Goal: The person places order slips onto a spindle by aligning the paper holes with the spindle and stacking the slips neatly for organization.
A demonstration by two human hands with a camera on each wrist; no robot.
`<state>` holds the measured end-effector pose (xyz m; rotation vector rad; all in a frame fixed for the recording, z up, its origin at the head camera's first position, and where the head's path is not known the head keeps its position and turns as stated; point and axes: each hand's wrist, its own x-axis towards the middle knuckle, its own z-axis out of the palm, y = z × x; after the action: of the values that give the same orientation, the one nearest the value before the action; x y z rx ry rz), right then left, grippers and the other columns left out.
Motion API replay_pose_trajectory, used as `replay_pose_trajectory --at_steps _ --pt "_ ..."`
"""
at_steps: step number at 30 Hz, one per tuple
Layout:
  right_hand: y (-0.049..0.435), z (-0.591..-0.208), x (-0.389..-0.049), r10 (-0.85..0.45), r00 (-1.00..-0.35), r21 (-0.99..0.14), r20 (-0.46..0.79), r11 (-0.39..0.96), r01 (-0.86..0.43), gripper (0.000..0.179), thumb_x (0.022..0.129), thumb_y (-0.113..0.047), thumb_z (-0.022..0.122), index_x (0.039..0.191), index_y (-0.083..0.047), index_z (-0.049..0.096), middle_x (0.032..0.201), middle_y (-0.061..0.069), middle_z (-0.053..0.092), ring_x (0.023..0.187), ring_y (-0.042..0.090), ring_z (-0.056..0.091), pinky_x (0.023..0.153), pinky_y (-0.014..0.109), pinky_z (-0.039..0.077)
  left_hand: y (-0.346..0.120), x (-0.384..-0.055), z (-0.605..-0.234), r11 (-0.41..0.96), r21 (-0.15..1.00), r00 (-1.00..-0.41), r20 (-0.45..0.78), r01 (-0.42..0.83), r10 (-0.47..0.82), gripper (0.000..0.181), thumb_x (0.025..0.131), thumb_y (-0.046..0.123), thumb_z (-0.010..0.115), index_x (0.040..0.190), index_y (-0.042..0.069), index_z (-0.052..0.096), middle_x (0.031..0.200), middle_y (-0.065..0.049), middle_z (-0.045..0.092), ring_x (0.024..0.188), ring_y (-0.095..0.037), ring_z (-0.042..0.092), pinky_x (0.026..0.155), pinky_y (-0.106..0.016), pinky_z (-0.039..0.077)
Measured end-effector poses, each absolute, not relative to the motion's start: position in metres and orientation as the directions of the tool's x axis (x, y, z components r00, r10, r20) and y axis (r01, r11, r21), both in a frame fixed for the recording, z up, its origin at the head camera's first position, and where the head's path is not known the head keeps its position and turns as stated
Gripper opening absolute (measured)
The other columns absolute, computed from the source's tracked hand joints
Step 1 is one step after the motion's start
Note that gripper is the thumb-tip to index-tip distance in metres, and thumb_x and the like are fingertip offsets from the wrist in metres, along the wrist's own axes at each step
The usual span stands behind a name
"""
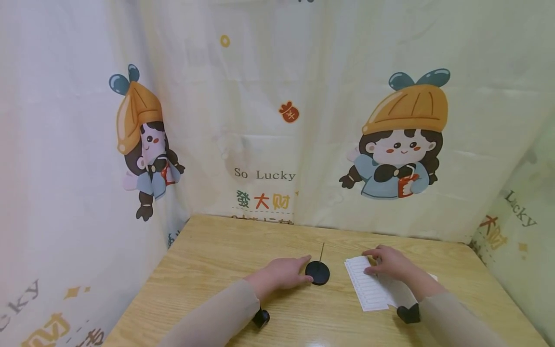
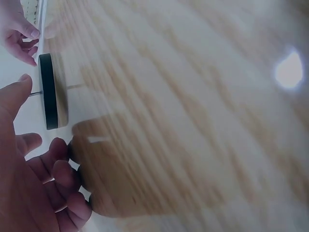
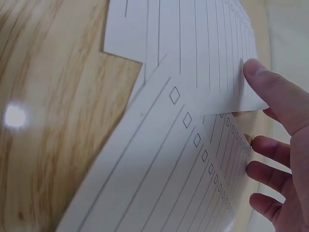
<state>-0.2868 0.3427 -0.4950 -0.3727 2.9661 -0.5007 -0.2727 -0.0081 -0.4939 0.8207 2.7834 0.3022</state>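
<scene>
A black disc base with a thin upright spike (image 1: 318, 273) stands on the table, with my left hand (image 1: 286, 273) at its left side. The thumb and index finger point toward the base, around its near and far edges. In the left wrist view the other fingers (image 2: 65, 176) bend loosely by the tabletop. To the right lie overlapping white lined slips (image 1: 367, 284) with small printed checkboxes. My right hand (image 1: 390, 264) is over their far end, its thumb (image 3: 256, 70) on the top slip and its other fingers by the slips' edge.
The light wooden table (image 1: 208, 250) backs onto a cream printed curtain (image 1: 260, 120), which also hangs along both sides. Black wrist cameras sit under both forearms, the left one (image 1: 261, 318) close above the table. The right one (image 1: 409, 313) overlaps the slips' near edge.
</scene>
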Motion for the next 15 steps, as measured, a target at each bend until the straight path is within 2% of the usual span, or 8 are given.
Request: replay_pose_trajectory --at_steps 15 --pt "0.3409 -0.4966 -0.2880 -0.232 -0.971 -0.346 -0.063 0.918 -0.197 0.052 0.075 -0.042 0.084 0.117 -0.015 0.070 0.105 0.005 0.060 0.093 0.025 0.055 0.084 0.051 0.046 -0.0024 -0.2774 -0.5027 0.832 0.192 -0.822 -0.153 0.520 0.549 0.069 0.091 0.064 0.056 0.152 0.036 0.038 0.128 0.002 0.065 0.115 -0.016 0.062 0.086 -0.037 0.050"
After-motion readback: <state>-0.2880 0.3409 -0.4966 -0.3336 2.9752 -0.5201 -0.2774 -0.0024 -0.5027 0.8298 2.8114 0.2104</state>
